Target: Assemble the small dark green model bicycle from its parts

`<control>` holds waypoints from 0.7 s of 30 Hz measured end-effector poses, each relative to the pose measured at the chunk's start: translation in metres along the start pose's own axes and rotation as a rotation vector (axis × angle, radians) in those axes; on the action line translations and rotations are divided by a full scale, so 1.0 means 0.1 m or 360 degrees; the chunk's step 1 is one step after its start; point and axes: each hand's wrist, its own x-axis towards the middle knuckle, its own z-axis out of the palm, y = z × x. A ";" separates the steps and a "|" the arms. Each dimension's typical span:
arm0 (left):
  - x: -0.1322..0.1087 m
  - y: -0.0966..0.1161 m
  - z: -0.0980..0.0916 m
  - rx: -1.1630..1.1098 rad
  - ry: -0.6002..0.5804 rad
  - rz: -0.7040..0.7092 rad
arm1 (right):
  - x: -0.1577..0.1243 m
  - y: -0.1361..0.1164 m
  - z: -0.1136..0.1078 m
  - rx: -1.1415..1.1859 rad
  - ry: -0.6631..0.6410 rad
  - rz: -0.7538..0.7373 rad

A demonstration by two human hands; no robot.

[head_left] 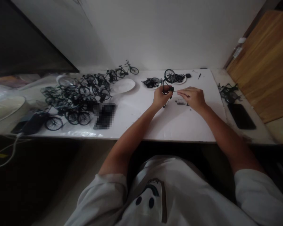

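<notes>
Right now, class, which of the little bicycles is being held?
The dark bicycle in the left hand; the other bicycles sit apart, unheld.

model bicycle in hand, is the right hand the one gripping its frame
No, the left hand grips the model bicycle, while the right hand pinches a slender rod pointing toward it.

Forearms (134, 133) reach forward, converging. Left hand (160, 96) curled in a grip; right hand (194, 96) close by, fingertips (181, 92) pinched, I think, from here.
</notes>
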 end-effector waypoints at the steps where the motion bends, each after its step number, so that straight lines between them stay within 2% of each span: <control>1: 0.00 -0.01 0.00 0.0006 -0.0003 0.0005 | 0.00 0.00 0.00 -0.0007 -0.0012 -0.0012; 14: 0.01 -0.05 -0.01 0.0039 -0.0012 0.0016 | 0.00 -0.04 -0.06 -0.0060 -0.0133 -0.0104; 21: 0.01 -0.04 -0.01 0.0052 -0.0039 0.0027 | -0.01 -0.06 -0.07 -0.0075 -0.0109 -0.0124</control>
